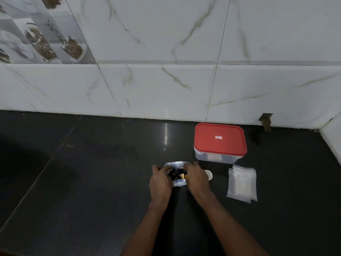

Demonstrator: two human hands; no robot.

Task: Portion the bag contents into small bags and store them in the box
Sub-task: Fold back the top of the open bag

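One clear bag (176, 174) of dark pieces sits mid-table (92, 172), left hand (160, 182) and right hand (197, 179) each curled round a side. One closed red-lidded box (219, 143) stands near the back edge; at least two small bags (241, 183) overlap before it.

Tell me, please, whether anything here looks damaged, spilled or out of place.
One thing: the wall tile has a ragged hole just above the counter, behind and to the right of the red-lidded box, with brownish material inside. Nothing looks spilled around the bag.
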